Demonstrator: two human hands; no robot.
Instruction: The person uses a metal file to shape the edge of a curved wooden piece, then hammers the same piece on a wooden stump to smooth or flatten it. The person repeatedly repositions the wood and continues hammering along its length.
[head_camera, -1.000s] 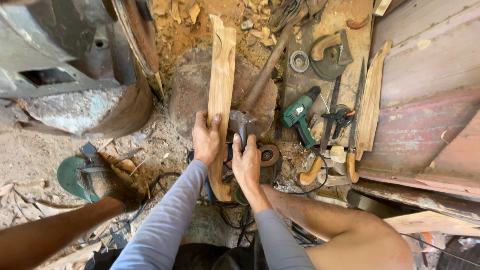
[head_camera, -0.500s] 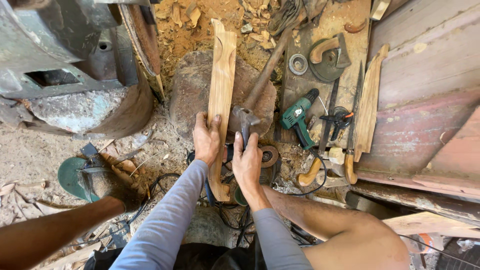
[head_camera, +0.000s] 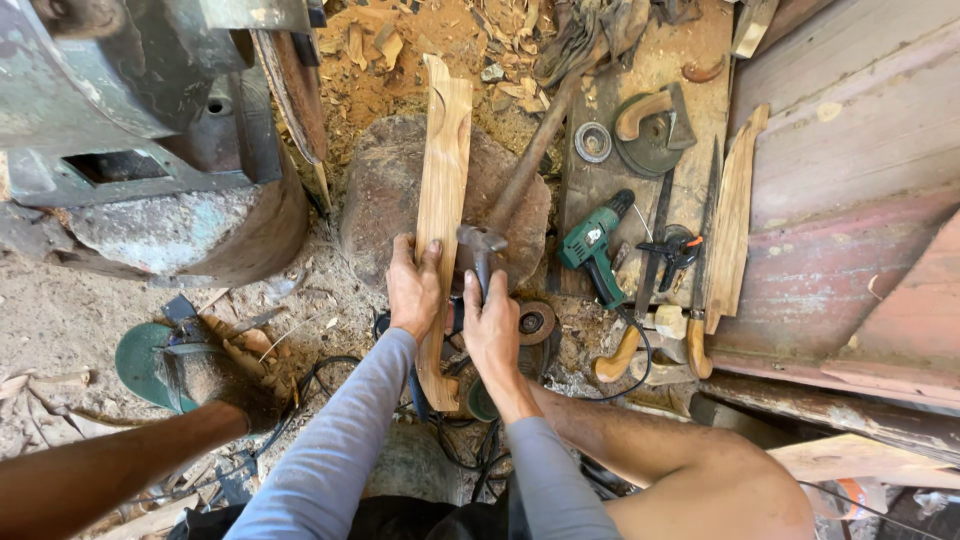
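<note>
Sitting low, knees and grey sleeves nearest. Left hand pressing flat on the wooden plank, fingers spread over its near part, pinning it. Right hand closed around the hammer handle, head hovering just beside the plank. Plank lying lengthwise across the round stone block, far end reaching into wood chips. Looking stiff, light, dry, rough-edged; likely best gripping near the middle, over the stone. Green drill lying right, on a board.
</note>
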